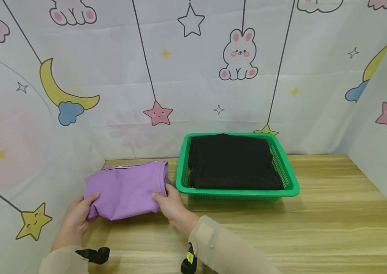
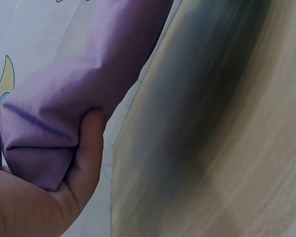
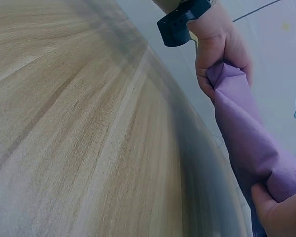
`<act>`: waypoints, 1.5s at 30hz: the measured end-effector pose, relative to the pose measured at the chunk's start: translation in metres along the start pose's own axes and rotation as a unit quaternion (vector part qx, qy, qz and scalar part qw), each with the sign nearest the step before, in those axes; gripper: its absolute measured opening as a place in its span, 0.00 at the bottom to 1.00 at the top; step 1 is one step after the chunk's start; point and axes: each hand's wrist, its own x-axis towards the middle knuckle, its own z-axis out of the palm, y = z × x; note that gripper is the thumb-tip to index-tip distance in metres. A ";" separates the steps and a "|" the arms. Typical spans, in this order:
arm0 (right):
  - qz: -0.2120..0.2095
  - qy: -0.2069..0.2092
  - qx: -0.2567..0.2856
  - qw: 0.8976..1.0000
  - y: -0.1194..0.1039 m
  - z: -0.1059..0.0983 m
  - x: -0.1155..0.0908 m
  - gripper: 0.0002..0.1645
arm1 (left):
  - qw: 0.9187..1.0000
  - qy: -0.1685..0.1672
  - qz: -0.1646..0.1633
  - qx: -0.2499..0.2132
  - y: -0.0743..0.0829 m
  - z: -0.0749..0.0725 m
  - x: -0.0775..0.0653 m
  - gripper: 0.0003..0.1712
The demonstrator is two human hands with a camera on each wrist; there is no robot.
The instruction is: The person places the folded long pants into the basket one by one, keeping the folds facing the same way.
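Observation:
A folded purple garment (image 1: 126, 192) with a dark-and-white striped strip at its back edge is held between both hands at the left of the table. My left hand (image 1: 76, 217) grips its left end, thumb on top and fingers underneath. At the other end, my right hand (image 1: 173, 205) pinches the folded edge, with the thumb over the front. The left wrist view shows the cloth (image 2: 44, 118) bunched and creased between thumb and fingers. In the right wrist view, the garment (image 3: 246, 128) stretches from hand to hand above the wood surface.
Just right of the purple garment stands a green plastic basket (image 1: 241, 193) with a folded black garment (image 1: 231, 163) in it. A wood-grain table (image 1: 337, 213) lies beneath. Printed white cloth walls (image 1: 193, 83) rise behind and at both sides.

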 end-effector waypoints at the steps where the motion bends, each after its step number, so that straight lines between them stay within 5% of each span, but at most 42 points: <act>1: 0.000 -0.001 -0.001 1.000 0.000 -0.001 0.000 0.31 | 1.000 -0.001 0.000 -0.002 0.001 0.000 0.000 0.17; 16: -0.004 -0.005 -0.015 1.000 -0.006 -0.005 0.000 0.29 | 1.000 0.000 -0.004 -0.003 0.003 0.001 -0.003 0.17; 25: -0.004 -0.010 -0.020 1.000 -0.012 -0.005 -0.003 0.30 | 1.000 0.002 0.000 0.012 0.005 0.002 -0.004 0.42; 30: -0.007 -0.009 -0.024 1.000 -0.013 -0.006 -0.004 0.30 | 1.000 0.007 0.006 0.022 0.005 0.002 -0.006 0.48; 39: -0.011 -0.005 -0.035 0.999 -0.012 -0.006 -0.003 0.31 | 1.000 0.002 0.008 0.020 0.004 0.001 -0.007 0.50; 45: -0.020 -0.008 -0.037 0.999 -0.016 -0.007 -0.003 0.30 | 1.000 0.001 0.010 0.005 0.007 0.001 -0.008 0.42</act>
